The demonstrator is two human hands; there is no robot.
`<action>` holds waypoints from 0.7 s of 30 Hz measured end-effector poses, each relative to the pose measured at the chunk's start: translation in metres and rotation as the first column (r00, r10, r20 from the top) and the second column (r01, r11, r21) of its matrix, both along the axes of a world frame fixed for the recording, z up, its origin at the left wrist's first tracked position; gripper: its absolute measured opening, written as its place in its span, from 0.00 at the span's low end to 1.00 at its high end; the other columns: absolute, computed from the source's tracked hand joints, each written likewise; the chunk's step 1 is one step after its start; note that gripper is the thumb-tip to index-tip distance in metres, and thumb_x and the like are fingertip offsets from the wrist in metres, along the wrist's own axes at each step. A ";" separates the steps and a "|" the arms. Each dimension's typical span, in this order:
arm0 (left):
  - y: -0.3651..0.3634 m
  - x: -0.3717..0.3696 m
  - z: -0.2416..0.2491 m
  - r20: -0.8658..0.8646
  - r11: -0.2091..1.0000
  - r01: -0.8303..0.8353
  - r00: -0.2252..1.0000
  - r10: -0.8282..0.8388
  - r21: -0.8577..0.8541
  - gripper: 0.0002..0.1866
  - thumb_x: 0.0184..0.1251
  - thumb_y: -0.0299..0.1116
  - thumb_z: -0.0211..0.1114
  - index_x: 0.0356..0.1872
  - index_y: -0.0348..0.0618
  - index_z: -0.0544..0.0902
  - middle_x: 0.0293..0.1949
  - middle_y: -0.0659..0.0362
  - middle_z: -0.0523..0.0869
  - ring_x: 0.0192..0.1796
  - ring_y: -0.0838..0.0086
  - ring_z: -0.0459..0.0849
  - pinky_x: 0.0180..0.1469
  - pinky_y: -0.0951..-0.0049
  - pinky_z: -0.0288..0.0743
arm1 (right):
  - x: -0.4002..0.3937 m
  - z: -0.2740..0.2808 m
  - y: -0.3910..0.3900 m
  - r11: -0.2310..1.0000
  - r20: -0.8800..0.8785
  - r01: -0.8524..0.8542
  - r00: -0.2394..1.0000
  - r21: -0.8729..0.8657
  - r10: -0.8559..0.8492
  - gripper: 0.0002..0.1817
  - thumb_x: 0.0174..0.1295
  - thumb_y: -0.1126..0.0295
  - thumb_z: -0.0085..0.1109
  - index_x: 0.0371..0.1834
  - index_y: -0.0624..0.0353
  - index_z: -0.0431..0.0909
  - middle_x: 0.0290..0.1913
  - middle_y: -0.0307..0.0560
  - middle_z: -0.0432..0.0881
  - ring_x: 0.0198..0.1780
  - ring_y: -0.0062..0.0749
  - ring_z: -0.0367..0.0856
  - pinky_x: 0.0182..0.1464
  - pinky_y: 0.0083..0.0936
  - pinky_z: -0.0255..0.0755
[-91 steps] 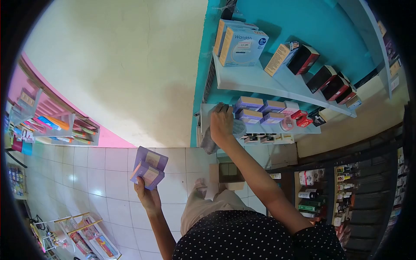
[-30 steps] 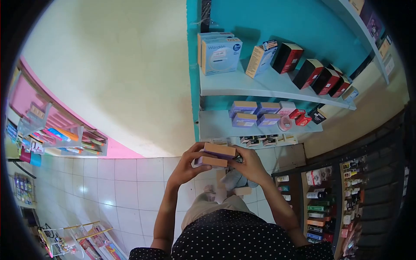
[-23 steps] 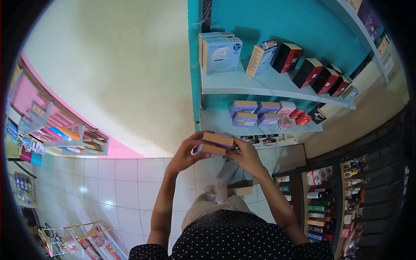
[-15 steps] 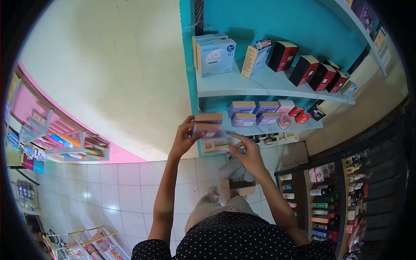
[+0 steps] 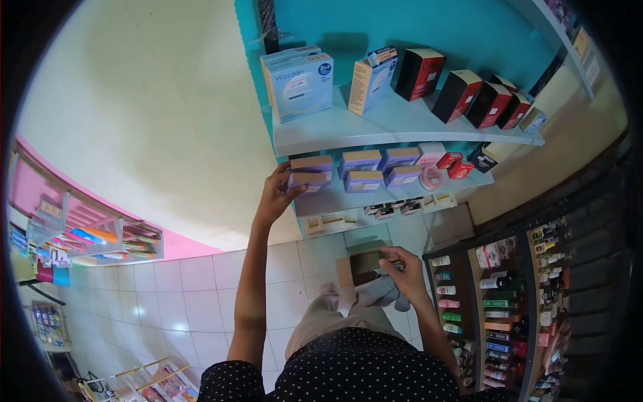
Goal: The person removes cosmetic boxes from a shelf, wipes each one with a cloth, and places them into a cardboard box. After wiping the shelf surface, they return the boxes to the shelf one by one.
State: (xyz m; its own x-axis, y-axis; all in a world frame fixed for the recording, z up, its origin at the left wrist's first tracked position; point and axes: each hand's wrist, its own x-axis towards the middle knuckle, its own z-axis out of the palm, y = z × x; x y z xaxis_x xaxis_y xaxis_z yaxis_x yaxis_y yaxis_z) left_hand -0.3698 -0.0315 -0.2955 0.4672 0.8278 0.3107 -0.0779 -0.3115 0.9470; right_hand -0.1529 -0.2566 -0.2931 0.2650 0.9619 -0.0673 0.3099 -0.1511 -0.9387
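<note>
My left hand (image 5: 273,195) is closed round two purple boxes (image 5: 307,179) with tan tops, one behind the other, at the left end of the middle shelf (image 5: 362,198). To their right on that shelf stand several similar purple boxes (image 5: 363,181). My right hand (image 5: 405,271) is lower, with fingers bent round part of a grey cloth (image 5: 380,291), beside an open cardboard box (image 5: 345,273) near the floor.
Above, a shelf (image 5: 402,130) holds blue Wardah boxes (image 5: 299,87) and black-and-red boxes (image 5: 420,74). Small boxes (image 5: 338,221) line the lowest shelf. A dark rack (image 5: 472,295) of bottles and packets is at the right. A pink display (image 5: 80,208) is at the left.
My left hand has brought the two purple boxes onto the middle shelf's left end. My right hand has moved down from the shelves to the grey cloth. The view has shifted.
</note>
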 end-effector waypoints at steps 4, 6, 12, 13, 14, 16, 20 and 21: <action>0.002 -0.002 0.000 -0.011 0.999 0.054 0.999 -0.054 -0.001 0.14 0.51 0.24 0.63 0.41 0.32 0.77 0.53 0.54 0.67 0.53 0.67 0.70 0.54 0.70 0.67 | 0.002 0.003 -0.005 0.998 -0.031 0.033 0.999 -0.045 -0.034 0.15 0.51 0.71 0.58 0.42 0.64 0.74 0.27 0.40 0.79 0.30 0.17 0.74 0.33 0.15 0.65; 0.001 -0.002 0.002 0.011 0.998 0.061 0.998 -0.061 -0.002 0.14 0.50 0.24 0.63 0.41 0.32 0.77 0.53 0.54 0.67 0.53 0.67 0.70 0.54 0.70 0.67 | 0.003 0.002 -0.006 0.998 -0.041 0.038 0.998 -0.044 -0.039 0.15 0.51 0.71 0.58 0.42 0.64 0.74 0.27 0.41 0.79 0.31 0.17 0.75 0.34 0.15 0.65; -0.003 -0.003 0.002 0.017 0.997 0.075 0.997 -0.074 -0.019 0.14 0.50 0.22 0.63 0.41 0.33 0.77 0.53 0.54 0.66 0.54 0.67 0.68 0.55 0.70 0.66 | 0.004 0.001 -0.004 0.998 -0.052 0.029 0.998 -0.049 -0.032 0.15 0.51 0.71 0.58 0.42 0.64 0.74 0.28 0.43 0.79 0.31 0.19 0.75 0.34 0.15 0.66; -0.004 -0.004 0.001 0.019 0.997 0.077 0.997 -0.077 -0.032 0.14 0.50 0.23 0.63 0.41 0.34 0.77 0.54 0.54 0.66 0.55 0.67 0.68 0.55 0.70 0.66 | 0.005 0.000 -0.004 0.999 -0.045 0.029 0.999 -0.044 -0.031 0.15 0.51 0.71 0.58 0.42 0.65 0.74 0.28 0.43 0.79 0.30 0.19 0.76 0.34 0.16 0.66; -0.004 -0.005 -0.001 0.021 0.996 0.080 0.997 -0.079 -0.045 0.14 0.51 0.23 0.63 0.42 0.35 0.77 0.55 0.53 0.66 0.55 0.67 0.67 0.55 0.70 0.66 | 0.005 0.000 -0.003 0.999 -0.046 0.027 0.999 -0.045 -0.029 0.15 0.51 0.71 0.58 0.42 0.65 0.74 0.28 0.43 0.79 0.30 0.19 0.76 0.34 0.16 0.66; -0.006 -0.005 0.000 0.020 0.996 0.069 0.997 -0.068 -0.049 0.15 0.50 0.24 0.63 0.42 0.36 0.78 0.55 0.53 0.65 0.55 0.67 0.67 0.55 0.69 0.66 | 0.005 0.000 -0.003 0.998 -0.051 0.029 0.998 -0.053 -0.031 0.14 0.51 0.71 0.58 0.41 0.65 0.74 0.28 0.43 0.79 0.30 0.20 0.76 0.34 0.16 0.66; -0.009 -0.008 0.000 0.038 0.995 0.062 0.998 -0.059 -0.079 0.15 0.51 0.26 0.63 0.42 0.36 0.77 0.57 0.52 0.64 0.57 0.66 0.66 0.56 0.69 0.66 | 0.004 0.002 -0.003 0.998 -0.045 0.033 0.998 -0.044 -0.035 0.14 0.51 0.71 0.58 0.41 0.65 0.75 0.29 0.43 0.79 0.30 0.20 0.76 0.33 0.16 0.66; -0.009 -0.008 0.000 0.038 0.995 0.060 0.998 -0.057 -0.079 0.15 0.51 0.26 0.63 0.42 0.36 0.77 0.57 0.52 0.64 0.57 0.66 0.66 0.56 0.69 0.66 | 0.004 0.002 -0.003 0.998 -0.037 0.030 0.999 -0.053 -0.032 0.14 0.51 0.71 0.58 0.41 0.65 0.75 0.29 0.43 0.79 0.30 0.20 0.76 0.33 0.16 0.66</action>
